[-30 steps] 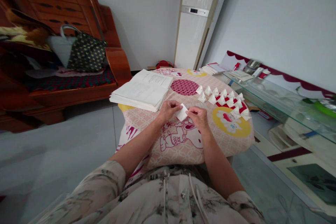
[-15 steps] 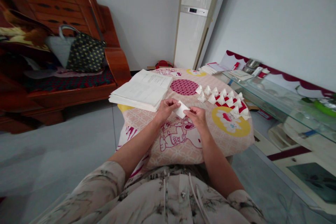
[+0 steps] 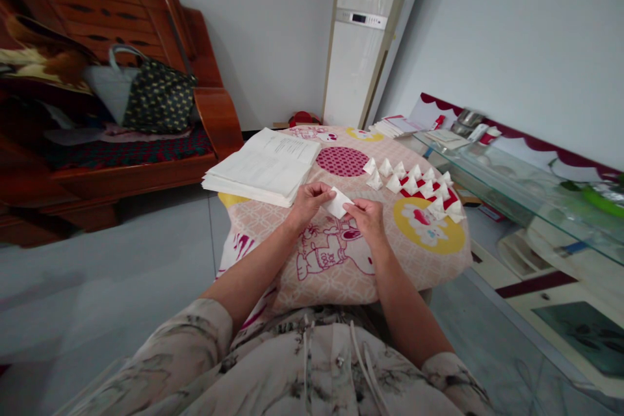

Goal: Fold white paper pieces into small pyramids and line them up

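Observation:
A small piece of folded white paper (image 3: pixel 336 203) is held between my two hands, just above the cloth-covered table (image 3: pixel 287 289). My left hand (image 3: pixel 311 201) pinches its left edge between thumb and fingers. On the lower right edge, my right hand (image 3: pixel 366 216) pinches it the same way. To the left of my hands lies a thick stack of white paper sheets (image 3: pixel 263 166), the top one with some print. Off to the right stand several folded white paper pyramids (image 3: pixel 414 175) in rows.
A glass-topped cabinet (image 3: pixel 517 188) runs along the right wall, with papers and metal containers on it. On the left is a wooden bench (image 3: pixel 121 169) bearing a dark patterned bag (image 3: pixel 160 97). A tall white air conditioner (image 3: pixel 353 65) stands in the corner behind the table.
My right hand has shifted very slightly along the folded paper. Otherwise the hands, paper stack and pyramids look the same.

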The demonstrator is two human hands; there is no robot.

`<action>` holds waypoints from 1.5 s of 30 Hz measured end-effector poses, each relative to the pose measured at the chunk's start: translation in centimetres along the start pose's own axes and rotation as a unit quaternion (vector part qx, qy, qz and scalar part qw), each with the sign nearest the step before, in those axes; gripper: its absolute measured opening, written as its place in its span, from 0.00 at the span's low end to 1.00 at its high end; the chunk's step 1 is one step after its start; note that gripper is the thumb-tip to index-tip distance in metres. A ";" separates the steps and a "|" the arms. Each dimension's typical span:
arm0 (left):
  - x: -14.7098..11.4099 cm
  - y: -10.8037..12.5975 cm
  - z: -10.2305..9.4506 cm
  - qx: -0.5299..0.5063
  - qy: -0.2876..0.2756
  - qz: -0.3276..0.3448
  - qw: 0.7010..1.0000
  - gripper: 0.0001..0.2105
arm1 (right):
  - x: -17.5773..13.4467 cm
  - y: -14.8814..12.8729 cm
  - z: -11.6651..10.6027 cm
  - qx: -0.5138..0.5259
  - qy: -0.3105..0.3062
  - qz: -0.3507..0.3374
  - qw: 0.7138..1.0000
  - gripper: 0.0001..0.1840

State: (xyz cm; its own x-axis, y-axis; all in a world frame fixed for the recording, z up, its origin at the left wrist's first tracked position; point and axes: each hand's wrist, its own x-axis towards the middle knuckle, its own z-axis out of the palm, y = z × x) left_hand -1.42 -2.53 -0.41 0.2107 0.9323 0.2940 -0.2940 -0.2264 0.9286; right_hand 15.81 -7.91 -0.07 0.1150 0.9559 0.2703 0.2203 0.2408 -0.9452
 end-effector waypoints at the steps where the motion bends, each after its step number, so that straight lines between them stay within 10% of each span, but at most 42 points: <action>1: 0.0 0.0 0.0 0.000 0.003 -0.001 1.000 0.20 | 0.0 0.2 0.0 0.004 -0.006 0.000 1.000 0.16; 33: 0.0 0.2 -0.1 0.025 -0.011 -0.019 0.999 0.19 | -0.1 0.2 -0.6 0.063 -0.045 0.062 0.995 0.18; 45: -0.1 0.2 0.0 0.079 -0.068 -0.019 0.994 0.18 | 0.1 -0.1 -0.4 0.012 -0.052 -0.013 0.998 0.17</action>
State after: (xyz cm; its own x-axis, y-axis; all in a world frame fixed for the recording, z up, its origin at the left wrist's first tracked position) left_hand -1.50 -2.65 -0.22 0.3452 0.8970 0.2762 -0.1352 -0.2437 0.9604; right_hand 16.17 -7.92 0.07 0.0077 0.9611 0.2760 0.1980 0.2691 -0.9426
